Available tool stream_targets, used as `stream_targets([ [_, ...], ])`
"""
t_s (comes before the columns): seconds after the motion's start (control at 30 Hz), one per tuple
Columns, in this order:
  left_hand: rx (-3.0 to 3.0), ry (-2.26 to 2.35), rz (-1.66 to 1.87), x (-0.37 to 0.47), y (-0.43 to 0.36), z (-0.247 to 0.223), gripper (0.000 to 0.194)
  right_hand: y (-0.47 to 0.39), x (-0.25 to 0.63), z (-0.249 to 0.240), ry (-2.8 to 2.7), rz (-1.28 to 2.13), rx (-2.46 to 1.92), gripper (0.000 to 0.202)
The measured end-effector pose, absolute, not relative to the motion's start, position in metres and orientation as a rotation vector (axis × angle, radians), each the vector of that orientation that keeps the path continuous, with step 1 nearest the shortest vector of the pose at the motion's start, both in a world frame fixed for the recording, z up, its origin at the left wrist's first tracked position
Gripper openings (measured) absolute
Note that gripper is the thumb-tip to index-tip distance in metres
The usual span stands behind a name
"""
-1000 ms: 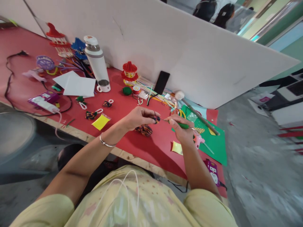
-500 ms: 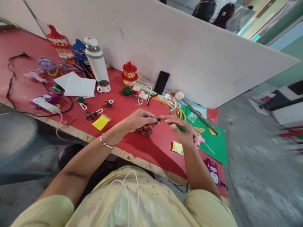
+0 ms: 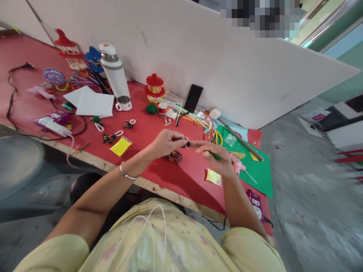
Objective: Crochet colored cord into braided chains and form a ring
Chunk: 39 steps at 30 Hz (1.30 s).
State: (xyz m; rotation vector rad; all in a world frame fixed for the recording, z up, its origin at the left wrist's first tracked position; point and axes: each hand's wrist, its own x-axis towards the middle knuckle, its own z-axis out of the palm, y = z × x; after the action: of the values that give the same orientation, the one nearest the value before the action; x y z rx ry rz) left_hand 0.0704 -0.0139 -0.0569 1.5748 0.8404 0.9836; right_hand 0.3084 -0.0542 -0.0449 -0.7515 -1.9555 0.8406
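Dark multicoloured yarn (image 3: 174, 156) hangs below my left hand (image 3: 167, 143), whose thumb and fingertips pinch its upper end. My right hand (image 3: 217, 155) is closed around a thin tool with a green handle (image 3: 216, 155). The tool's narrow front end points left and meets the pinched yarn between both hands; the exact contact is too small to make out. Both hands are above the middle of the red tabletop (image 3: 187, 181). To the left lie small yarn pieces with white bead loops (image 3: 109, 138), near a yellow packet (image 3: 121, 146).
A white flask (image 3: 116, 77), a red lantern-like ornament (image 3: 154, 87) and a phone (image 3: 194, 98) stand along the white partition (image 3: 227, 56). At the right are yellow-handled scissors (image 3: 218, 138), a green sheet (image 3: 262, 173), a pink glue gun (image 3: 238, 164) and a pale packet (image 3: 213, 176).
My right hand has turned slightly and its fingers have shifted on the green-handled tool. My left hand has moved slightly left, still pinching the yarn.
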Motion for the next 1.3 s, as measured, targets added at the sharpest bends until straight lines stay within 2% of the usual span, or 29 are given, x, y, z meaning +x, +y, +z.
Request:
stream_targets([
  [0.2, 1.713, 0.908, 1.072, 0.072, -0.019, -0.052, 0.025, -0.06, 0.305, -0.039, -2.047, 0.78, -0.776, 0.02],
  [0.73, 1.429, 0.866, 1.071, 0.075, -0.026, -0.047, 0.024, -0.061, 0.302, -0.046, -1.971, 0.708, -0.708, 0.023],
  [1.07, 1.254, 0.742, 1.094, 0.081, -0.024, -0.059, 0.017, -0.057, 0.288, -0.056, -1.974, 0.448, -0.8, 0.025],
  [1.13, 1.171, 0.734, 1.11, 0.083, -0.023, -0.06, 0.028, -0.057, 0.282, -0.063, -1.871, 0.352, -0.858, 0.022],
  [1.23, 1.045, 0.739, 1.123, 0.084, -0.022, -0.061, 0.054, -0.056, 0.275, -0.07, -1.728, 0.246, -0.879, 0.021],
  [1.3, 0.989, 0.733, 1.109, 0.084, -0.021, -0.061, 0.059, -0.055, 0.275, -0.07, -1.727, 0.252, -0.821, 0.022],
])
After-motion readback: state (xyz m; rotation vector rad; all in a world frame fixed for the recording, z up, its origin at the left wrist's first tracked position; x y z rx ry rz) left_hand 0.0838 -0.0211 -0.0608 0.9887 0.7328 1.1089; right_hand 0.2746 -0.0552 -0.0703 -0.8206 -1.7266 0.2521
